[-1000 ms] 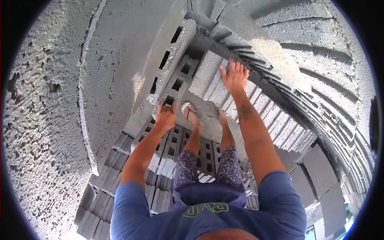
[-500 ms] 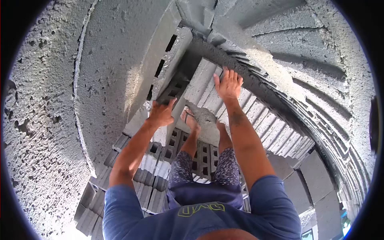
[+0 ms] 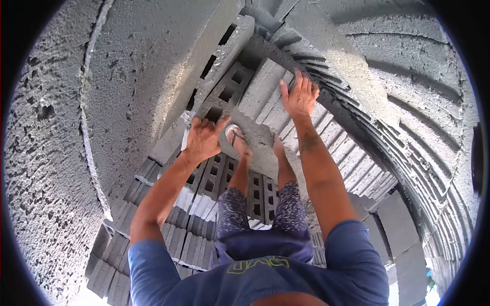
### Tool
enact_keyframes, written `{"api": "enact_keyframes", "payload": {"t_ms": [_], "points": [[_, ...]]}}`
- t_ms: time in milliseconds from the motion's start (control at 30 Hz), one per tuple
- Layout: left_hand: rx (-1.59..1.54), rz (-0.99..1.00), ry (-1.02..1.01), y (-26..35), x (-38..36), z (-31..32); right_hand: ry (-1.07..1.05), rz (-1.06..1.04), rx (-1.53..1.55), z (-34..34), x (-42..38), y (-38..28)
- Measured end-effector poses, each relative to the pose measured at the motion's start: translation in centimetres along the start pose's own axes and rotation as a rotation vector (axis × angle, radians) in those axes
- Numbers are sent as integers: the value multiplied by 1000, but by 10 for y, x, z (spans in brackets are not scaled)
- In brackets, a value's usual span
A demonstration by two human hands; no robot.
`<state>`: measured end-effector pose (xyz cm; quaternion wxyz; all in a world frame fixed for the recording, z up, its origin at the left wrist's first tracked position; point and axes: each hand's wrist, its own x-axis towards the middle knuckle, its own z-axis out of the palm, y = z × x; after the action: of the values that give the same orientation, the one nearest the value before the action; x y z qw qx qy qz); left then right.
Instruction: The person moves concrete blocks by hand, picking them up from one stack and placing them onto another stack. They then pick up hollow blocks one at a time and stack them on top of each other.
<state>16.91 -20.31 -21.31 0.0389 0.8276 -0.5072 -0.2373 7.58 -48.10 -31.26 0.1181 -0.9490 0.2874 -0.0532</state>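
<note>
A grey hollow concrete block [image 3: 225, 94] with square holes facing up lies beside the left-hand wall of blocks. My left hand [image 3: 203, 140] is at its near end, fingers curled over the edge and thumb stretched to the side; the fingertips are partly hidden. To the right, my right hand [image 3: 301, 98] rests with spread fingers on the light grooved blocks [image 3: 268, 89], holding nothing. My sandalled left foot [image 3: 238, 137] stands just below the hollow block, on a rough grey surface.
A tall rough concrete wall [image 3: 122, 92] rises close on the left. Stacked grey blocks [image 3: 423, 132] curve up on the right. More hollow blocks [image 3: 209, 176] stand around my legs, with grooved blocks [image 3: 199, 250] lower left.
The hollow block beside my left hand now shows more of its holed face. My left hand has shifted slightly, and my right hand has slid a little to the right, fingers still spread.
</note>
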Motion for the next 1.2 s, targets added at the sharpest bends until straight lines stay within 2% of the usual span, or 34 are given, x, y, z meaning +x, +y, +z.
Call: {"api": "enact_keyframes", "payload": {"t_ms": [167, 233, 400, 467, 600, 667, 700, 767, 800, 867, 933, 967, 1000, 1067, 1133, 1200], "points": [[24, -120, 81, -12, 8, 78, 6, 16, -17, 7, 0, 2], [-49, -152, 47, -11, -25, 87, -53, 32, 6, 2, -10, 1], [4, -303, -82, -25, -68, 116, 45, -29, 30, 8, -3, 4], [-44, -347, -110, -29, -83, 134, 18, -13, 33, 10, -3, 5], [12, -369, -128, -39, -105, 169, 149, -67, 76, 5, -10, 1], [19, -361, -119, -46, -110, 181, 314, -210, 277, 0, -14, -5], [24, -362, -85, -47, -111, 187, 292, -244, 401, -14, -29, -33], [-6, -377, -113, -41, -116, 194, -38, -460, 783, -10, -68, -93], [-10, -357, -133, -38, -118, 195, -185, -517, 822, 3, -84, -122], [14, -328, -39, -38, -115, 194, -258, -405, 557, 60, -100, -158], [-3, -342, -93, -41, -113, 195, -448, -217, 282, 116, -97, -170], [-7, -343, -110, -40, -111, 191, -436, -197, 291, 136, -90, -171], [-16, -346, -127, -39, -109, 187, -447, -247, 174, 152, -84, -170], [-5, -328, -150, -38, -107, 183, -466, -289, 65, 160, -80, -172], [2, -327, -157, -39, -107, 186, -648, -302, -16, 154, -65, -174], [14, -315, -161, -42, -108, 188, -661, -264, 26, 160, -57, -177]]}}
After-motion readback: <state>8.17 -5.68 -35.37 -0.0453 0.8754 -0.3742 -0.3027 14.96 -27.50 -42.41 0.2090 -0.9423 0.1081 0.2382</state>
